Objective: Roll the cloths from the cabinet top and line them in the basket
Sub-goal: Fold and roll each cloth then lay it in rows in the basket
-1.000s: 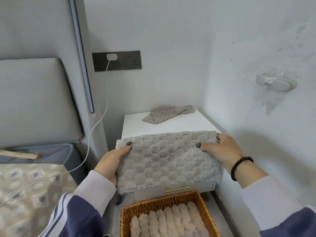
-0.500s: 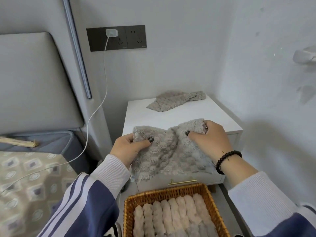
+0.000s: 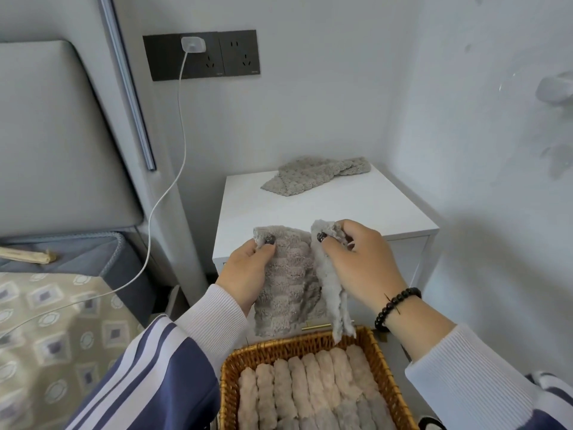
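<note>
Head view: left hand (image 3: 248,268) and right hand (image 3: 359,262) each pinch a top corner of the fluffy gray cloth (image 3: 288,283). It hangs long-way down, folded, over the woven basket (image 3: 376,352) of rolled cloths (image 3: 310,389).

Pale walls (image 3: 310,103), black sockets (image 3: 201,55)

light: soft, even, bright | shadows: faint on right wall | edges: wide-angle bend
</note>
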